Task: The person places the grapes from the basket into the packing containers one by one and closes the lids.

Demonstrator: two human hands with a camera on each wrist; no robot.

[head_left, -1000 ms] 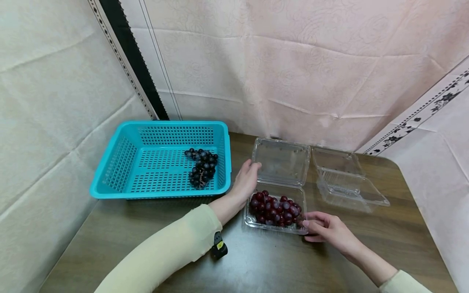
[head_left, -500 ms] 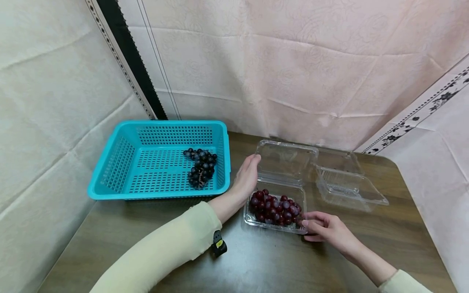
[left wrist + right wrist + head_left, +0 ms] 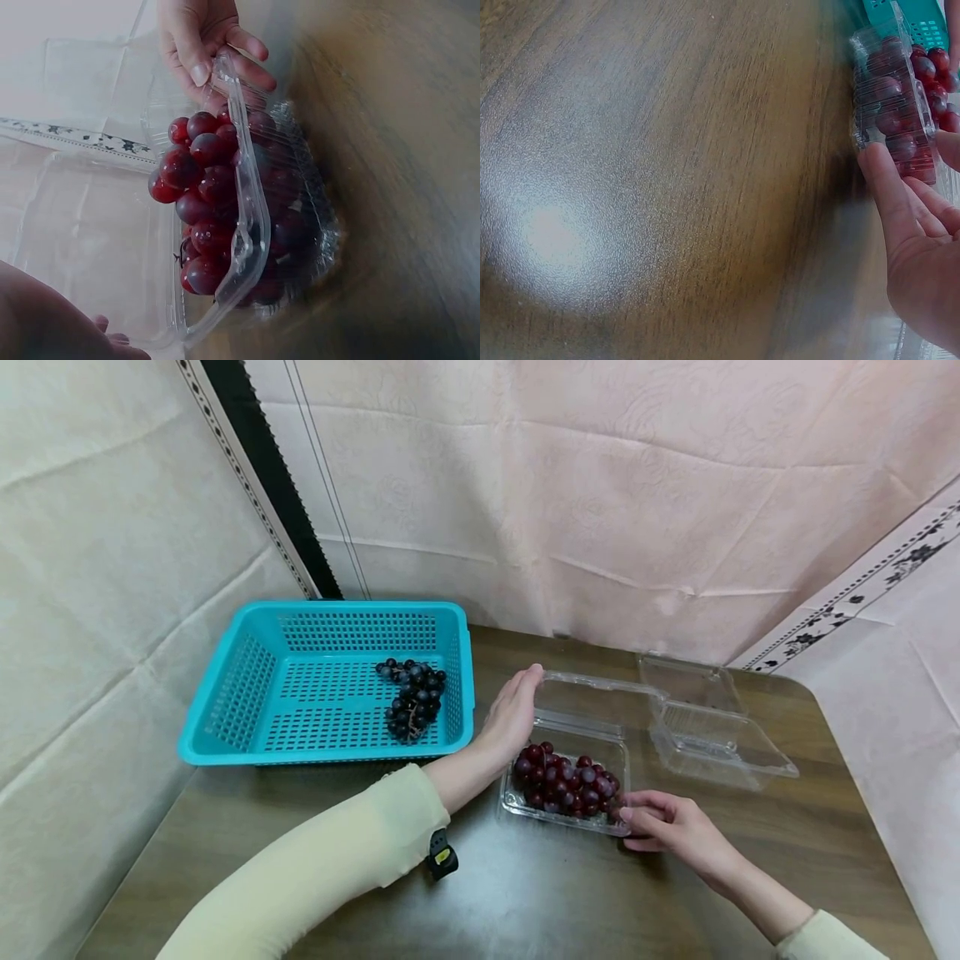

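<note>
Red grapes fill the base of a hinged clear plastic clamshell box on the table. Its lid stands raised at the back, tilted up off the table. My left hand is at the lid's left edge, fingers extended, partly behind it; in the left wrist view the lid spreads beside that hand. At the front right corner my right hand pinches the box, thumb over the rim and fingers along the outer wall. The right wrist view shows these fingers against the ribbed side.
A turquoise basket stands at the left with a bunch of black grapes inside. Behind and right of the box lies a second clear clamshell box, lid open. Patterned cloth hangs behind the wooden table.
The lid has swung up from lying back to standing more upright, and my left hand has moved up with it. My right hand stays at the box's corner.
</note>
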